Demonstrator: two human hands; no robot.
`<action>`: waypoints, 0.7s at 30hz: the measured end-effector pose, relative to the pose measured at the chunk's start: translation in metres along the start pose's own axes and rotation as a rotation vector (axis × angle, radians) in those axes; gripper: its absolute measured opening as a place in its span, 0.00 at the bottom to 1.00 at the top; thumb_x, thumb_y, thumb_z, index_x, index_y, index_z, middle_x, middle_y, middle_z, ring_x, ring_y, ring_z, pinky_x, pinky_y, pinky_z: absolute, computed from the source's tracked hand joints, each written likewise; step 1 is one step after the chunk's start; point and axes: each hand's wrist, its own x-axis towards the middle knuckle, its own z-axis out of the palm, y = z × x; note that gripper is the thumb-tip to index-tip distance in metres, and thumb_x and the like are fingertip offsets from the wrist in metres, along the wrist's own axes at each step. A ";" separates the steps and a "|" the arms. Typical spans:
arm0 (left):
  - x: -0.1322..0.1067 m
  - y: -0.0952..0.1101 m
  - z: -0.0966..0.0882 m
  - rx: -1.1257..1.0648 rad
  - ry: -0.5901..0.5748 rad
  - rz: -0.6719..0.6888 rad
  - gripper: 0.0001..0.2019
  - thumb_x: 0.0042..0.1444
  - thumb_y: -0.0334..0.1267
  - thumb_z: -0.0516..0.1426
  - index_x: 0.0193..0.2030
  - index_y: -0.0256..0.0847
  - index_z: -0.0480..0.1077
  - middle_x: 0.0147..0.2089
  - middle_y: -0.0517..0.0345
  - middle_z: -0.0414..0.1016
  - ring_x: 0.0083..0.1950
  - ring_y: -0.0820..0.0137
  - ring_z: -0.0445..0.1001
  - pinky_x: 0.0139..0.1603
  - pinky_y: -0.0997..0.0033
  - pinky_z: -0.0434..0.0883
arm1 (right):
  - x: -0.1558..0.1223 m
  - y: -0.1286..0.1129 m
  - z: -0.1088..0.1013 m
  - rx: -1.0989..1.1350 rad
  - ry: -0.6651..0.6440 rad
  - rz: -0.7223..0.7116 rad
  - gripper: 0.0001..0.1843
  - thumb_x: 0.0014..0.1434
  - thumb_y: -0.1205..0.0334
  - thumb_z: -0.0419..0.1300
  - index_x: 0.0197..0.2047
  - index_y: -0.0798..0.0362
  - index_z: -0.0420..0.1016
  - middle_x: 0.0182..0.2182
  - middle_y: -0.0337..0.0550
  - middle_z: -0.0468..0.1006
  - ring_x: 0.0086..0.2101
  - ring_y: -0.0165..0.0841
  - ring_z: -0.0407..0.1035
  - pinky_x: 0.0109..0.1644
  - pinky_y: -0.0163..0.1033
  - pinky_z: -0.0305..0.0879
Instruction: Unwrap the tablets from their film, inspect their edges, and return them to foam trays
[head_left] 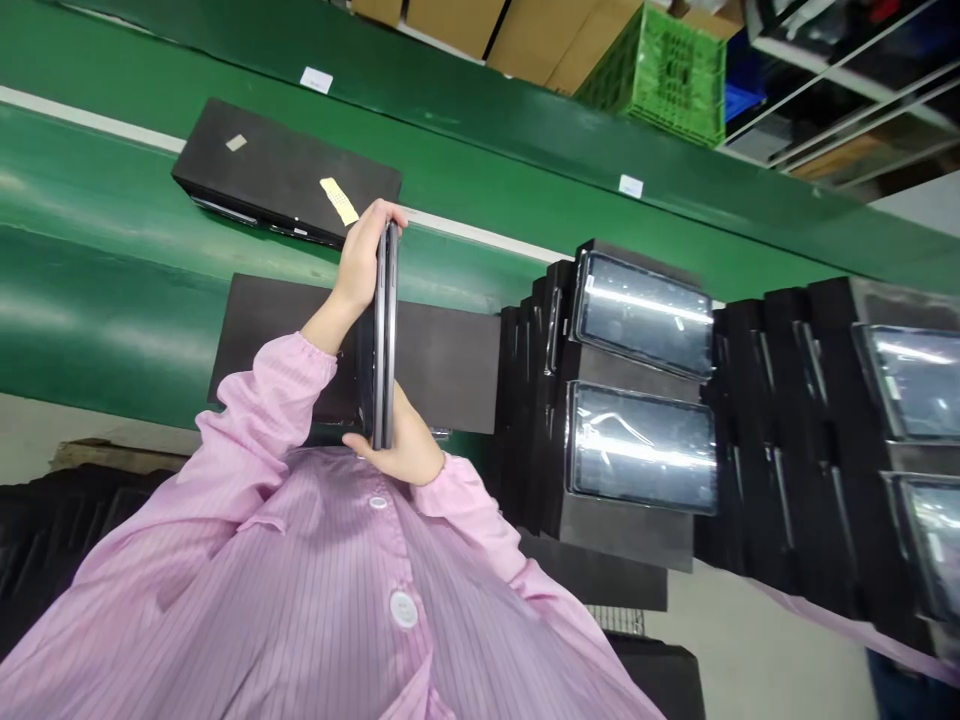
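A pair of thin dark tablets (386,345) with metallic edges stands edge-on to me, faces together, above a black foam tray. My left hand (367,255) is closed around their far end, with its fingers over the top. At the end near my body, my right hand (401,440) grips them from below and the right side. Beneath them, the flat black foam tray (450,360) lies on the green bench; my hands and the tablets hide its middle.
Black foam blocks (637,530) stand stacked at the right, with glossy screens (645,315) in them. More blocks (795,440) stand farther right. Beyond my left hand lies a long black box (285,165) with a yellow label. A green crate (667,75) is behind the bench (90,290).
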 end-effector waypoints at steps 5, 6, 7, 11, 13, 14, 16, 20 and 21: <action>0.002 -0.002 0.000 -0.024 0.000 -0.038 0.30 0.62 0.65 0.43 0.32 0.41 0.71 0.29 0.58 0.64 0.39 0.68 0.74 0.48 0.63 0.72 | -0.003 -0.004 -0.023 0.374 -0.112 0.145 0.51 0.57 0.43 0.64 0.74 0.51 0.45 0.72 0.55 0.52 0.70 0.51 0.50 0.66 0.58 0.64; 0.001 -0.001 0.001 -0.022 -0.002 -0.045 0.31 0.62 0.65 0.42 0.32 0.41 0.72 0.30 0.58 0.64 0.39 0.68 0.74 0.48 0.62 0.72 | -0.004 -0.003 -0.025 0.453 -0.108 0.193 0.47 0.59 0.43 0.62 0.74 0.48 0.47 0.72 0.52 0.51 0.69 0.50 0.50 0.63 0.57 0.67; 0.001 0.000 0.001 -0.021 -0.002 -0.055 0.31 0.62 0.65 0.41 0.32 0.41 0.72 0.30 0.57 0.64 0.39 0.67 0.74 0.49 0.61 0.72 | -0.005 -0.002 -0.026 0.513 -0.095 0.226 0.43 0.60 0.44 0.60 0.73 0.47 0.50 0.72 0.50 0.52 0.69 0.49 0.52 0.61 0.56 0.70; -0.002 0.005 0.004 -0.031 -0.005 -0.098 0.32 0.61 0.66 0.41 0.32 0.41 0.71 0.30 0.57 0.63 0.40 0.66 0.73 0.50 0.60 0.71 | -0.005 -0.001 -0.026 0.589 -0.033 0.250 0.37 0.60 0.51 0.60 0.70 0.44 0.58 0.71 0.43 0.57 0.67 0.46 0.57 0.60 0.52 0.71; -0.002 0.006 0.004 -0.033 -0.013 -0.099 0.32 0.61 0.67 0.41 0.32 0.41 0.71 0.30 0.57 0.62 0.40 0.66 0.73 0.50 0.60 0.71 | -0.004 -0.003 -0.027 0.588 -0.021 0.244 0.35 0.60 0.53 0.59 0.69 0.44 0.60 0.71 0.42 0.58 0.67 0.45 0.57 0.61 0.51 0.70; -0.002 0.006 0.004 -0.031 -0.017 -0.094 0.32 0.61 0.67 0.41 0.33 0.41 0.71 0.30 0.57 0.62 0.40 0.67 0.72 0.50 0.60 0.71 | -0.003 -0.004 -0.027 0.577 -0.010 0.240 0.33 0.60 0.54 0.58 0.69 0.45 0.62 0.70 0.41 0.59 0.67 0.45 0.57 0.62 0.51 0.69; -0.002 0.008 0.005 -0.022 -0.025 -0.080 0.33 0.60 0.68 0.40 0.33 0.41 0.71 0.30 0.57 0.62 0.39 0.67 0.72 0.49 0.60 0.71 | -0.002 -0.008 -0.029 0.541 0.028 0.237 0.31 0.61 0.56 0.57 0.67 0.46 0.65 0.69 0.40 0.62 0.67 0.43 0.57 0.68 0.53 0.62; -0.007 0.013 0.006 0.009 -0.038 -0.040 0.32 0.61 0.68 0.40 0.33 0.42 0.71 0.31 0.56 0.63 0.39 0.67 0.72 0.49 0.59 0.71 | -0.004 -0.015 -0.030 0.485 0.090 0.252 0.26 0.62 0.58 0.54 0.63 0.47 0.70 0.64 0.39 0.69 0.66 0.42 0.59 0.72 0.55 0.52; -0.008 0.015 0.007 0.015 -0.039 -0.026 0.32 0.61 0.67 0.41 0.33 0.42 0.71 0.31 0.56 0.64 0.39 0.67 0.72 0.49 0.59 0.71 | -0.004 -0.017 -0.030 0.480 0.099 0.261 0.25 0.63 0.58 0.53 0.63 0.47 0.71 0.63 0.39 0.71 0.65 0.42 0.61 0.72 0.55 0.54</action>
